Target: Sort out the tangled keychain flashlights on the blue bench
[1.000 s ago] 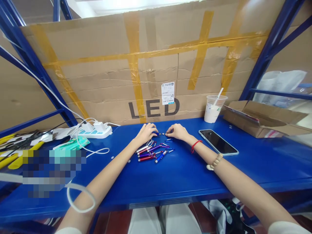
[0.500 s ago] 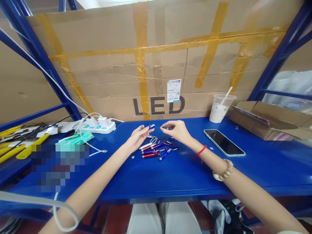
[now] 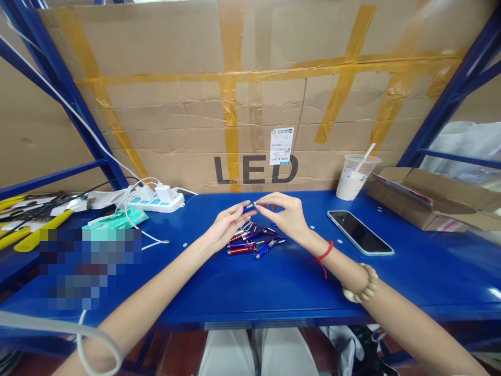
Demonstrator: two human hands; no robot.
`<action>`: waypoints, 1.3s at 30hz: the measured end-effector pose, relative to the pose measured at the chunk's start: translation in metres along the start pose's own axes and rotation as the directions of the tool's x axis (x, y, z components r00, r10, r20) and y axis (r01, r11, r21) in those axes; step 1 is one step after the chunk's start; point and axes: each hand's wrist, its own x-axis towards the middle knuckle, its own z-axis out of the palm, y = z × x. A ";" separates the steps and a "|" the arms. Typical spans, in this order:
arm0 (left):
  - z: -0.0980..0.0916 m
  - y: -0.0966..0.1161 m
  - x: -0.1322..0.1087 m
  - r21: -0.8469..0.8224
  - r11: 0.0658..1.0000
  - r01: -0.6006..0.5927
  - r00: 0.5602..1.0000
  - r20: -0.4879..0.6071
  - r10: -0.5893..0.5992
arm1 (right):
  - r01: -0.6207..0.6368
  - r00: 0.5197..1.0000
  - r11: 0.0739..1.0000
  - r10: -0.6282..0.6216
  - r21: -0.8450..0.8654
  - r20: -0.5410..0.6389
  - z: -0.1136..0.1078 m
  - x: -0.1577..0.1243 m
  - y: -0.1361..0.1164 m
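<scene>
In my left hand [image 3: 229, 224] is a small blue keychain flashlight [image 3: 248, 208], held between thumb and fingers above the table. My right hand [image 3: 285, 213] pinches the flashlight's silver end with thumb and index finger. Whether those fingertips also hold a separate small part cannot be made out. Just below both hands lies a pile of similar mini flashlights in red, purple, blue and silver, some with carabiner clips. A red flashlight [image 3: 240, 251] and a blue flashlight [image 3: 265, 249] are at the pile's near side.
A phone [image 3: 360, 232] lies to the right, with a drink cup [image 3: 354, 180] and an open cardboard box [image 3: 415, 206] behind. On the left are a white power strip [image 3: 170, 203], a green packet [image 3: 117, 222] and yellow-handled tools [image 3: 45, 232]. A large carton [image 3: 180, 130] backs the blue table [image 3: 235, 292].
My right hand has moved left to meet the flashlight, and its fingertips now touch the silver end. My left hand has shifted slightly right with the flashlight in it.
</scene>
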 end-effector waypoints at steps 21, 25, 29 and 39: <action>-0.005 0.007 -0.004 0.190 0.976 -0.107 0.992 0.089 0.091 | -0.001 0.967 1.000 0.007 -0.025 0.255 -0.005 0.012 -0.003; -0.011 0.014 -0.001 0.463 0.867 -0.186 0.976 0.186 0.110 | -0.084 0.963 0.996 0.078 0.012 0.259 0.002 0.024 0.010; -0.026 0.019 0.009 0.563 0.786 -0.255 0.957 0.032 0.288 | -0.279 0.899 0.960 0.270 -0.024 0.344 0.012 0.043 0.041; -0.041 0.020 0.019 0.646 0.699 -0.307 0.895 -0.055 0.443 | -0.082 0.739 0.821 0.430 -0.564 0.519 0.054 0.032 0.089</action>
